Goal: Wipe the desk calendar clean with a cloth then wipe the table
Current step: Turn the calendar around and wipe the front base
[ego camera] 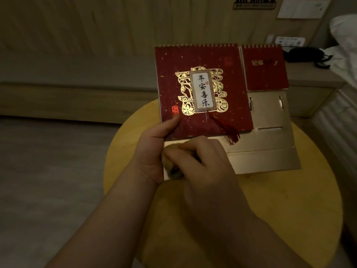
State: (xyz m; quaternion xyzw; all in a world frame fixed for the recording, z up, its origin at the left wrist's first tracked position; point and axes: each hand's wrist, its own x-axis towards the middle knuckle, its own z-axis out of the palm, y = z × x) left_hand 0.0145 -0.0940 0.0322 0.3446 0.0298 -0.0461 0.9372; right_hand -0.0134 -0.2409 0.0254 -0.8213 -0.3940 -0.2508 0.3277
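We work in a dim room with pale wood panelling, over a round yellow wooden table (289,200) that stands beside a bed with white bedding (343,60). As far as we can judge, we are in the first part of the job: the cloth is on the calendar's base, and the table itself does not look wiped yet, so that whole second step is left. How much of the calendar is already clean we cannot tell in this light.

Our right hand (201,161) is closed around a small bunched brownish cloth (172,165), fingers curled down over it and pressing it onto the lower left of the calendar's beige cardboard base (260,159). Only a lump of the cloth shows past the knuckles. Our left hand (152,149) pinches the bottom left corner of the dark red spiral-bound desk calendar (202,89), thumb (172,121) lying flat on the front cover and the other fingers hidden behind, holding it tilted up off the table.

The cover bears a gold cut-paper ornament and a white label with black characters, and a red tassel (229,132) hangs from it over the base. To the right, on the same stand, sits a smaller red spiral pad (264,68). Behind it a low wooden bedside unit (313,80) carries a black object with cords (303,54) that we cannot identify
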